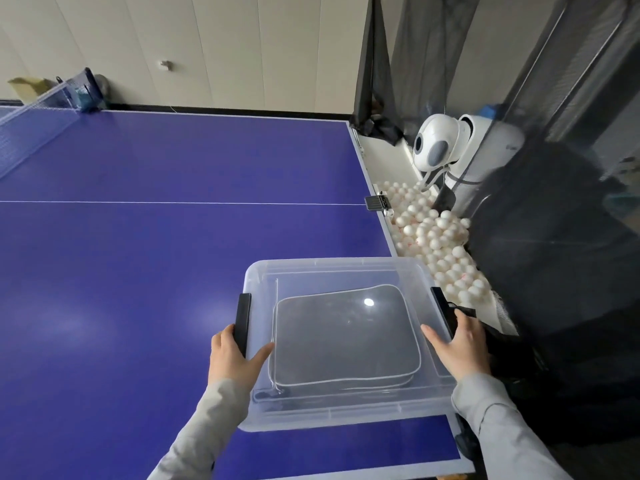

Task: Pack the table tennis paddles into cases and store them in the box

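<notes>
Our left hand (235, 355) grips the left latch (243, 317) and our right hand (457, 344) the right latch (440, 306) of the lidded clear box (332, 410), near right on the desk (138, 271); 1 paddle case (346, 337) lies inside.

No readable text, faint grey mark on white ball machine (485, 147) too blurred, red prints on balls (437, 237) too small
</notes>
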Demonstrator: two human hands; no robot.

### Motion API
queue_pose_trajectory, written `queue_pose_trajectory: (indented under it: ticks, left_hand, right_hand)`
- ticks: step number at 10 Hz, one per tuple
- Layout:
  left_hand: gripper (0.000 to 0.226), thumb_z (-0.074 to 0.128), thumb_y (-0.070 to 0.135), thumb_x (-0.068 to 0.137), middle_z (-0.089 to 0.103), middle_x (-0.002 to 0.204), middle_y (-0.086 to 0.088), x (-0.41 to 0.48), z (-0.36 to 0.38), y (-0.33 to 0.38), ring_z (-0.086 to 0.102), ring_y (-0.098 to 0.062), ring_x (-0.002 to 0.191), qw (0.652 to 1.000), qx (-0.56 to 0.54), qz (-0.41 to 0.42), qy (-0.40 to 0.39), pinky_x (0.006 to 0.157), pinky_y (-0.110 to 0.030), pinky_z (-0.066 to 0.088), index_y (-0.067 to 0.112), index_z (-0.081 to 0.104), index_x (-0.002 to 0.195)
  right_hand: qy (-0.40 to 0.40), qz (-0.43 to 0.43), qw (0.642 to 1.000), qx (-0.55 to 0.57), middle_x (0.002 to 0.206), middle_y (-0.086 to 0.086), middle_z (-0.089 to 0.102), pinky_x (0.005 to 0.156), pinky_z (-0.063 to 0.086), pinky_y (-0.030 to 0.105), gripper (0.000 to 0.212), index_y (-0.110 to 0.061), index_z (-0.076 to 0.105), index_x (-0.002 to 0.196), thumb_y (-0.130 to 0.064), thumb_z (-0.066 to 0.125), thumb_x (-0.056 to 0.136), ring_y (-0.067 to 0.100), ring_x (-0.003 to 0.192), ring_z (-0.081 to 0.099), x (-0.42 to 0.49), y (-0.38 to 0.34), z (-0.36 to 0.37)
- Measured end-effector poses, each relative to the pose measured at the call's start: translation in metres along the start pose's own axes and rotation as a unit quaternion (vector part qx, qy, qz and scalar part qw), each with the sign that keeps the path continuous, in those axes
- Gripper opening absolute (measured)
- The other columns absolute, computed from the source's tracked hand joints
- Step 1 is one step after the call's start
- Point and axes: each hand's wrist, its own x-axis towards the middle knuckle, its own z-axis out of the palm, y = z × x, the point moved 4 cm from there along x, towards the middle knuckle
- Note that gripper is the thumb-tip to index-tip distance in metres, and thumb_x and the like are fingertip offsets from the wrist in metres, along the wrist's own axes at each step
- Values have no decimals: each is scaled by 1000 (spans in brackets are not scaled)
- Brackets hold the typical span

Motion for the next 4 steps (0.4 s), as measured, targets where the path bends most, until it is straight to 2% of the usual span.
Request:
queue_pose_trajectory:
  ticks: [1, 3, 4]
  left_hand:
    - [97, 73, 40, 76, 26, 148, -11, 2, -5, 12, 28, -28, 136, 997, 52, 47, 16, 112, -40, 28, 7, 17, 148]
    - [85, 60, 48, 84, 17, 156, -4, 16, -20, 64, 19, -22, 143, 976, 136, 167, 31, 113, -34, 23, 11, 18, 148]
    - [81, 45, 55, 90, 6, 159, -2, 28, -26, 94, 6, -19, 147, 956, 217, 196, 8, 118, -32, 13, 13, 12, 150]
  right_hand:
    - [21, -58, 998, -6, 133, 22, 46, 105, 32, 44, 72, 1, 44, 133, -36, 72, 78, 36, 126, 39, -2, -20, -4]
    - [-26, -149, 988, -1, 141, 12, 40, 108, 26, 33, 65, -6, 37, 139, -39, 60, 88, 27, 133, 33, 1, -86, -7]
    - [-49, -207, 977, 0, 147, 5, 34, 110, 23, 30, 62, -9, 31, 143, -39, 52, 93, 20, 137, 28, 7, -125, -11]
